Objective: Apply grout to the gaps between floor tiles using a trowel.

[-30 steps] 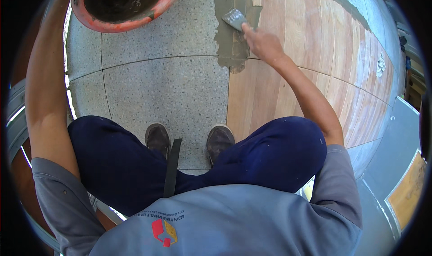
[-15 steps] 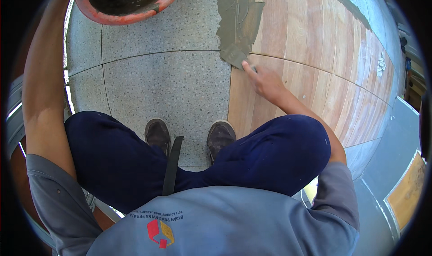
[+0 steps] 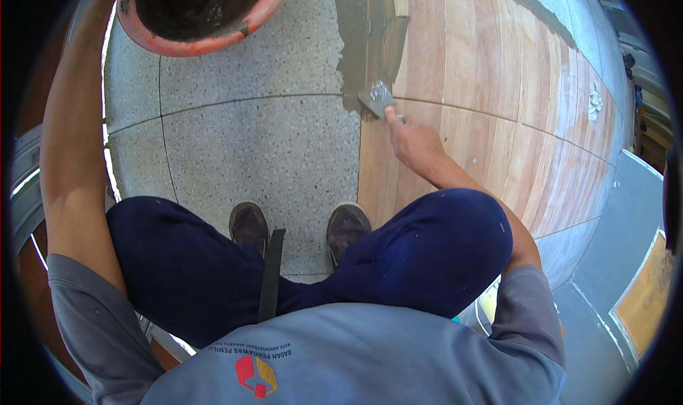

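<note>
My right hand (image 3: 414, 143) is closed round the handle of a putty knife (image 3: 378, 99). Its flat blade, smeared with grey paste, lies at the lower end of a wet grey mortar strip (image 3: 368, 39). This strip covers the seam between speckled grey floor tiles (image 3: 263, 149) and wood-look tiles (image 3: 462, 42). At the upper left, my left forearm (image 3: 75, 142) stretches up beside a red basin (image 3: 192, 48) with dark grey mix inside. My left hand lies beyond the upper edge, so its fingers are hidden.
My shoes (image 3: 249, 224) stand on the speckled tiles, between my bent knees. Another grey smear (image 3: 548, 17) runs along the far side of the wood-look tiles. A whitish lump (image 3: 595, 103) sits on them at the right. A grey surface (image 3: 605, 263) lies farther right.
The putty knife has shifted slightly down and right relative to the strip, and its blade has turned. The basin and floor appear lower in the picture as the view tilts.
</note>
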Action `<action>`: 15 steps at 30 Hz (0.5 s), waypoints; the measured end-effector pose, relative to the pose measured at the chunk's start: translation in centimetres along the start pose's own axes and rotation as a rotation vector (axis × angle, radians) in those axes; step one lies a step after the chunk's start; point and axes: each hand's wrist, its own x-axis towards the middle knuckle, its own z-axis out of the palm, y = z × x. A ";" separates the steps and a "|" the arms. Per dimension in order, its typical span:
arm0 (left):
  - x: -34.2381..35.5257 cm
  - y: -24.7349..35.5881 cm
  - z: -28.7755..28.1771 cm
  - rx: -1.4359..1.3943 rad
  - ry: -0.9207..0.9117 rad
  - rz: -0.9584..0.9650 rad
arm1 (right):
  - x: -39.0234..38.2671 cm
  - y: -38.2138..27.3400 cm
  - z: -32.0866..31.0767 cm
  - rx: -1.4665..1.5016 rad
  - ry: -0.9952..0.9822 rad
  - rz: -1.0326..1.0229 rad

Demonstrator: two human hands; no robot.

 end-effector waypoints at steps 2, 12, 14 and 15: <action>0.1 -0.1 -0.1 0.013 0.010 0.000 | 0.4 0.9 -1.2 0.170 -0.056 -0.067; 1.9 -2.1 -0.3 -0.040 0.024 -0.086 | 29.7 7.4 -13.1 0.073 0.302 -0.035; 2.7 -3.1 0.0 0.184 0.144 0.091 | 34.6 8.3 -15.7 -0.105 -0.044 0.059; 3.0 -3.5 0.0 0.189 0.149 0.094 | 36.8 8.8 -16.9 -0.111 -0.017 0.038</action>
